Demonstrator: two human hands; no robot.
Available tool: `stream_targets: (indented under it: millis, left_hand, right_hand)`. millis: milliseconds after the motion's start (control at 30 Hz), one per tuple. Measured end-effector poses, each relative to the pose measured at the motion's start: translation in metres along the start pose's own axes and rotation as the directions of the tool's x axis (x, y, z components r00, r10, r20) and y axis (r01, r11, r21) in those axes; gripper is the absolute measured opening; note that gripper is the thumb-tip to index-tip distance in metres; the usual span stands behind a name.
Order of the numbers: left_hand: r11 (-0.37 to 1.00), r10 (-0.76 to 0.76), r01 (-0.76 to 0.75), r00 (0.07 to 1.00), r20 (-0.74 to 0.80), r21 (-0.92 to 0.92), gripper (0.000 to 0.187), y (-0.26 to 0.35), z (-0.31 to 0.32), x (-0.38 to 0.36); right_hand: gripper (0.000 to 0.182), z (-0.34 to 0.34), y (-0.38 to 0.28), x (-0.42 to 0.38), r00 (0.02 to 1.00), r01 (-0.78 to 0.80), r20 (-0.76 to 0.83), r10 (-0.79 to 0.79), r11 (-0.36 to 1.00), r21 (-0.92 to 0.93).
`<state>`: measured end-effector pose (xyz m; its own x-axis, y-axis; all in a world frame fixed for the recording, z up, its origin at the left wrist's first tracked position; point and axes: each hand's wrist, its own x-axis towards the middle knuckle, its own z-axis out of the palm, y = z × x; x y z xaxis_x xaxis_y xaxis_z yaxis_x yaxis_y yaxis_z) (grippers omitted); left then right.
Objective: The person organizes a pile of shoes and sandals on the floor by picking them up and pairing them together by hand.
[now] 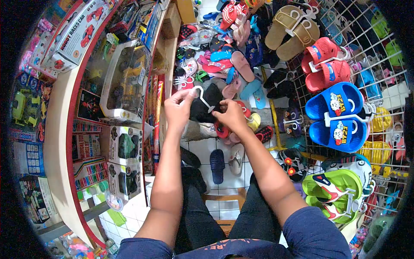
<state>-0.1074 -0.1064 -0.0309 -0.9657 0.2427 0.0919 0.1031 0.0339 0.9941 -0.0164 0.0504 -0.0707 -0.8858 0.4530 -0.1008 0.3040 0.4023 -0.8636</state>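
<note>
My left hand (179,106) is closed, thumb and fingers pinching the hooked top of a white plastic shoe hanger (202,97). Behind the hanger's lower end is a piece of black footwear (208,96), its exact shape hard to make out. My right hand (233,115) has its fingers bent together at the right edge of that black footwear, close to the hanger's end. Beneath both hands spreads a heap of loose slippers and sandals, among them a pink slipper (243,66) and a light blue pair (254,92).
At right, a white wire rack (396,82) carries hung pairs: tan sandals (284,32), red clogs (330,71), blue slides (338,116), green slippers (332,187). Shelves with boxed toys (125,82) stand at left. A navy slipper (217,166) and a grey shoe (236,159) lie on the tiles.
</note>
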Motion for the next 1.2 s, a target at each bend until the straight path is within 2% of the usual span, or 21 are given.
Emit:
stream_targets:
  millis: [33,133,167,233,433,500,567,633,667,800,833,900,933,967,1033,1100,1133,1167,1200]
  left_hand:
    - [0.993,0.027,-0.030,0.999,0.024,0.114,0.018,-0.001,0.003,-0.001]
    - [0.974,0.071,-0.085,0.995,0.071,0.209,0.015,-0.006,0.005,-0.005]
    - [0.956,0.098,-0.123,0.990,0.104,0.265,0.014,-0.007,0.005,-0.005]
    - [0.949,0.109,-0.136,0.988,0.111,0.285,0.011,0.001,0.009,-0.007]
    - [0.878,0.233,-0.308,0.943,0.236,0.367,0.007,0.002,0.012,-0.007]
    - [0.851,0.266,-0.390,0.898,0.351,0.352,0.007,0.004,0.015,-0.009]
    - [0.872,0.250,-0.375,0.894,0.371,0.316,0.007,0.006,0.021,-0.011]
    - [0.907,0.217,-0.338,0.886,0.410,0.250,0.007,0.007,0.025,-0.014]
    - [0.919,0.199,-0.313,0.892,0.405,0.240,0.007,0.007,0.026,-0.015]
    - [0.910,0.218,-0.330,0.895,0.390,0.249,0.008,0.023,0.035,-0.024]
    - [0.932,0.177,-0.279,0.907,0.383,0.231,0.011,0.026,0.036,-0.027]
    - [0.938,0.237,-0.305,0.910,0.341,0.163,0.016,0.027,0.041,-0.032]
    - [0.949,0.210,-0.281,0.904,0.373,0.146,0.031,0.027,0.038,-0.033]
    - [0.946,0.222,-0.292,0.900,0.376,0.140,0.031,0.025,0.041,-0.036]
    - [0.883,0.349,-0.417,0.890,0.293,0.214,0.047,0.030,0.043,-0.046]
    - [0.865,0.310,-0.405,0.896,0.317,0.298,0.064,0.029,0.040,-0.056]
    - [0.858,0.323,-0.422,0.886,0.331,0.292,0.067,0.022,0.039,-0.060]
    - [0.851,0.337,-0.441,0.876,0.346,0.287,0.070,0.015,0.039,-0.063]
    - [0.850,0.320,-0.441,0.867,0.382,0.289,0.080,0.019,0.039,-0.068]
  right_hand:
    - [0.047,-0.003,0.002,0.001,1.000,-0.002,-0.001,0.002,1.000,-0.001]
    - [0.053,-0.011,0.002,0.005,0.958,0.235,-0.140,-0.250,0.965,-0.115]
    - [0.053,-0.014,0.001,0.006,0.958,0.233,-0.143,-0.249,0.965,-0.117]
    - [0.051,-0.023,-0.006,0.005,0.865,0.491,-0.038,-0.501,0.859,-0.142]
    - [0.041,-0.022,0.004,0.000,0.822,0.567,0.034,-0.568,0.811,-0.144]
    - [0.035,-0.028,0.004,-0.003,0.813,0.583,0.083,-0.577,0.801,-0.137]
    - [0.030,-0.038,0.002,-0.005,0.796,0.605,0.079,-0.600,0.790,-0.101]
    - [0.028,-0.043,0.007,-0.005,0.828,0.553,0.189,-0.529,0.825,-0.114]
    - [0.024,-0.045,0.008,-0.006,0.805,0.589,0.146,-0.575,0.803,-0.085]
    - [0.019,-0.048,0.006,-0.015,0.804,0.588,-0.002,-0.595,0.795,-0.152]
    - [0.019,-0.050,0.008,-0.017,0.806,0.589,0.005,-0.593,0.799,-0.122]
    - [0.020,-0.054,0.010,-0.021,0.766,0.640,-0.017,-0.642,0.765,-0.072]
    - [0.020,-0.057,0.008,-0.025,0.760,0.645,-0.024,-0.649,0.759,-0.086]
    - [0.019,-0.059,0.007,-0.030,0.782,0.618,-0.050,-0.621,0.784,-0.058]
    - [0.019,-0.064,0.002,-0.038,0.801,0.594,-0.085,-0.593,0.804,-0.023]
    - [0.018,-0.072,-0.003,-0.043,0.853,0.515,-0.109,-0.511,0.857,0.006]
    - [0.018,-0.074,-0.006,-0.046,0.840,0.529,-0.163,-0.517,0.848,0.033]
    - [0.018,-0.080,-0.009,-0.049,0.862,0.503,-0.147,-0.485,0.854,0.135]
    - [0.018,-0.086,-0.012,-0.053,0.847,0.525,-0.168,-0.504,0.841,0.128]
